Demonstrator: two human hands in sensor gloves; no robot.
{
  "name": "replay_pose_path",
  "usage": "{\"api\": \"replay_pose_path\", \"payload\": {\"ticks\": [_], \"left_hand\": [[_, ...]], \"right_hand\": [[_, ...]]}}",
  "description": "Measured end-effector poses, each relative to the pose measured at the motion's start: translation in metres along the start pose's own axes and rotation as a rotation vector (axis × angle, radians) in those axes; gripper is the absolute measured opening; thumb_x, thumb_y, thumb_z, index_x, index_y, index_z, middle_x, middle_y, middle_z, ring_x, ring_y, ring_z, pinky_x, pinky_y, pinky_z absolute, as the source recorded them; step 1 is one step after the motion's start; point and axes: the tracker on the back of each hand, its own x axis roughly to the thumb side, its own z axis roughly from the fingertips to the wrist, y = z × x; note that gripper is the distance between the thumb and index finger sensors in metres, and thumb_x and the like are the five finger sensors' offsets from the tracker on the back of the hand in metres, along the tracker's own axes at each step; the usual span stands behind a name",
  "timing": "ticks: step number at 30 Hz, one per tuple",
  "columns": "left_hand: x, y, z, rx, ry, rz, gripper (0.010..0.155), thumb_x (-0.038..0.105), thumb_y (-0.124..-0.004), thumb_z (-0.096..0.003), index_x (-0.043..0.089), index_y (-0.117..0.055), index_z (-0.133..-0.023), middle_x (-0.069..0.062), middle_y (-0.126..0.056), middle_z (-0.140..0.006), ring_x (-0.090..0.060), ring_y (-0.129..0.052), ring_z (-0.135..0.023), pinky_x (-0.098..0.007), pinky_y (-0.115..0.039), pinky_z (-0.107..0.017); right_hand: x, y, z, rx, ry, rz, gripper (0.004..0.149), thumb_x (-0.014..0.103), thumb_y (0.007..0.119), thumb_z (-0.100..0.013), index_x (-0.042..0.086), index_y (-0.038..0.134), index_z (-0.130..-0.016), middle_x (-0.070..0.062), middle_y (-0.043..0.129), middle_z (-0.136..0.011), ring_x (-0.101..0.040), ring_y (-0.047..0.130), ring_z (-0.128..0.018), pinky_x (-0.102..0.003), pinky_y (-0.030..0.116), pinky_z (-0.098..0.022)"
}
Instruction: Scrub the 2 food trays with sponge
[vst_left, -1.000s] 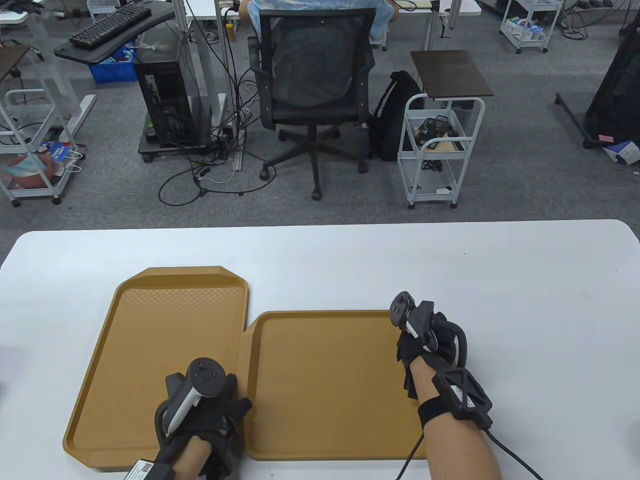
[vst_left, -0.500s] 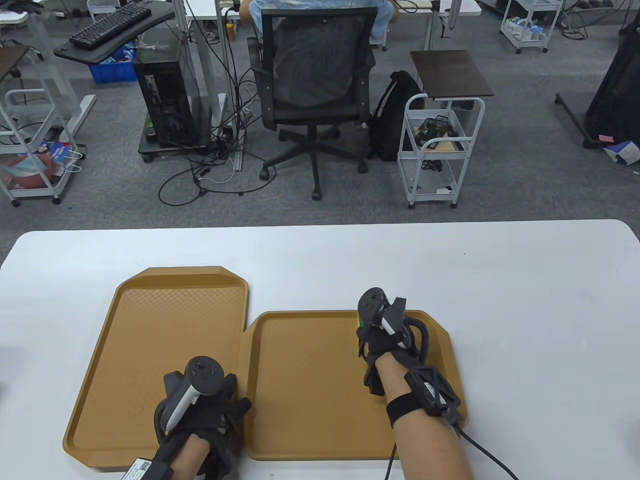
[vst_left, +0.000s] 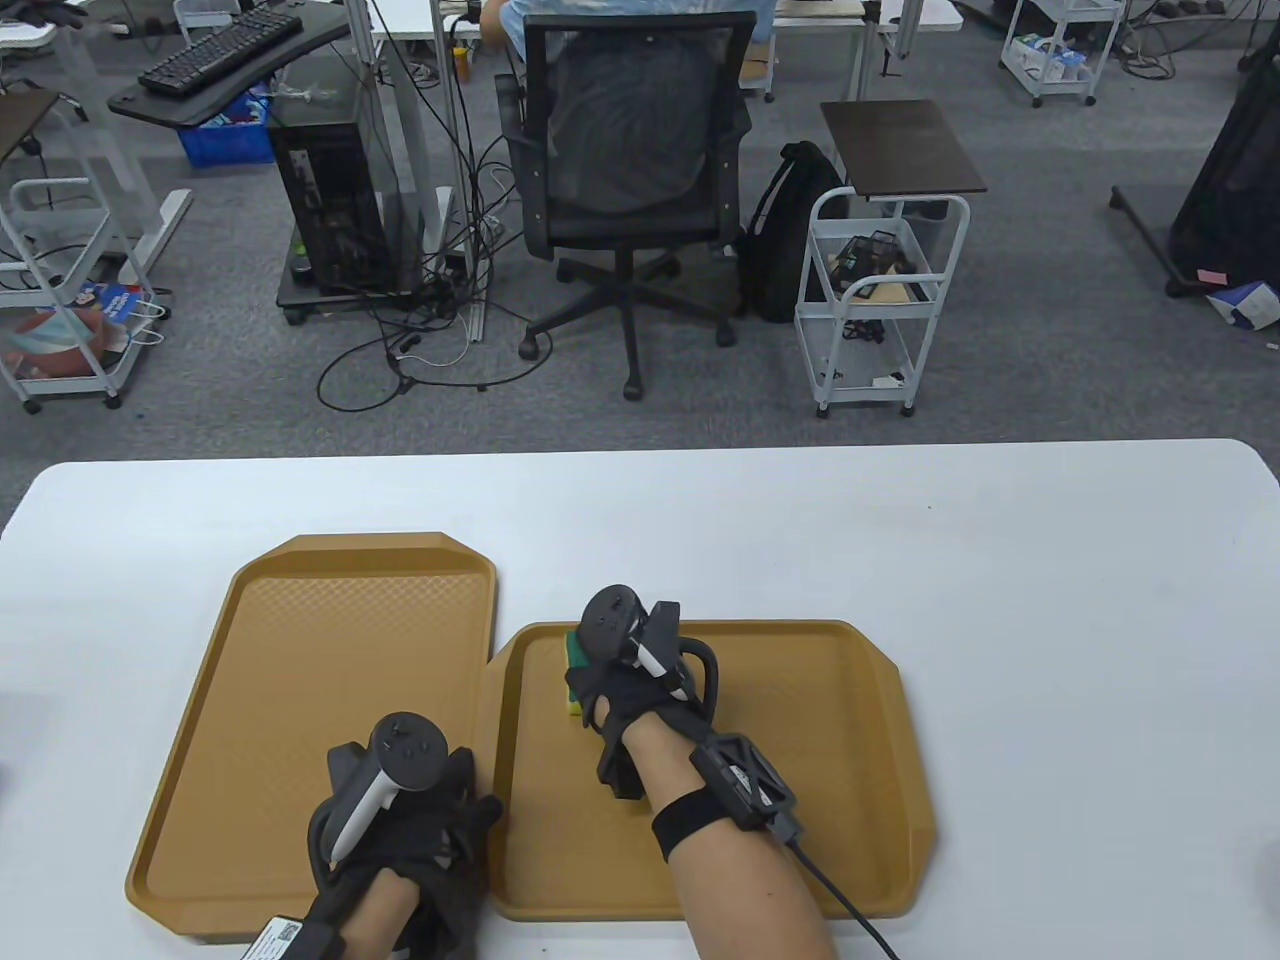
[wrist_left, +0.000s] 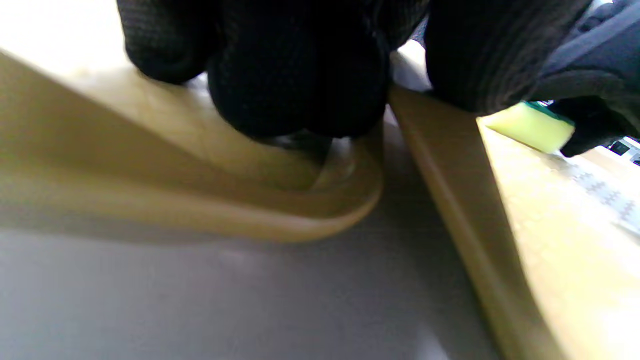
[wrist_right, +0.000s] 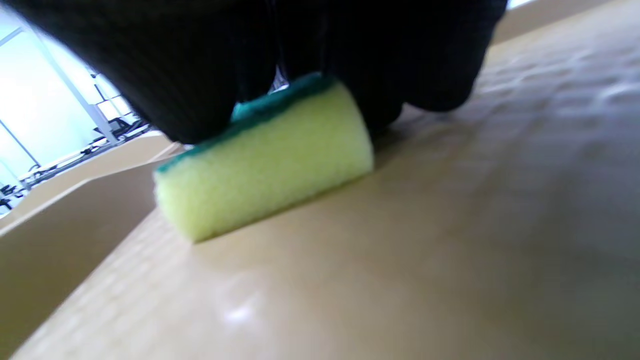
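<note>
Yellow-green sponge (vst_left: 575, 680) lies gripped under right hand (vst_left: 640, 690) on right tray (vst_left: 800, 760).

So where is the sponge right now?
In the table view the sponge lies under the right hand, on the right tray's far-left corner, near the left tray.
</note>
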Motion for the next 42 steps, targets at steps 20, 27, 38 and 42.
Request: {"api": "replay_pose_path", "payload": {"ticks": [20, 27, 38, 42], "left_hand": [[-0.001, 0.0, -0.001, -0.005, -0.002, -0.001, 0.072, 0.052, -0.084, -0.0408, 0.025, -0.066, -0.105, -0.001, -0.098, -0.062, -0.028, -0.098, -0.049, -0.05, -0.076, -0.055], [-0.002, 0.0, -0.001, -0.006, -0.004, -0.003, 0.072, 0.052, -0.084, -0.0406, 0.025, -0.066, -0.105, -0.001, -0.099, -0.061, -0.028, -0.098, -0.048, -0.049, -0.077, -0.055], [-0.002, 0.0, -0.001, -0.008, -0.007, -0.007, 0.072, 0.052, -0.083, -0.0407, 0.025, -0.066, -0.105, 0.0, -0.099, -0.062, -0.027, -0.098, -0.048, -0.049, -0.077, -0.054], [-0.002, 0.0, -0.001, -0.009, -0.008, -0.008, 0.072, 0.052, -0.083, -0.0407, 0.025, -0.066, -0.105, 0.0, -0.099, -0.062, -0.027, -0.098, -0.048, -0.049, -0.077, -0.054]], "right_hand": [[0.04, 0.024, 0.023, 0.141, -0.086, 0.072, 0.071, 0.042, 0.09, -0.045, 0.016, 0.061, -0.105, -0.018, 0.06, -0.109, -0.033, 0.086, -0.065, -0.047, 0.08, -0.05], [0.042, 0.031, 0.058, 0.246, -0.12, 0.074, 0.075, 0.043, 0.091, -0.045, 0.015, 0.058, -0.106, -0.019, 0.058, -0.108, -0.032, 0.084, -0.065, -0.047, 0.079, -0.05], [0.043, 0.042, 0.109, 0.288, -0.176, 0.096, 0.075, 0.044, 0.091, -0.044, 0.016, 0.058, -0.106, -0.018, 0.054, -0.108, -0.031, 0.084, -0.064, -0.046, 0.079, -0.049], [0.044, 0.044, 0.122, 0.313, -0.189, 0.106, 0.075, 0.044, 0.091, -0.044, 0.016, 0.057, -0.106, -0.018, 0.053, -0.109, -0.031, 0.084, -0.065, -0.047, 0.079, -0.05]]}}
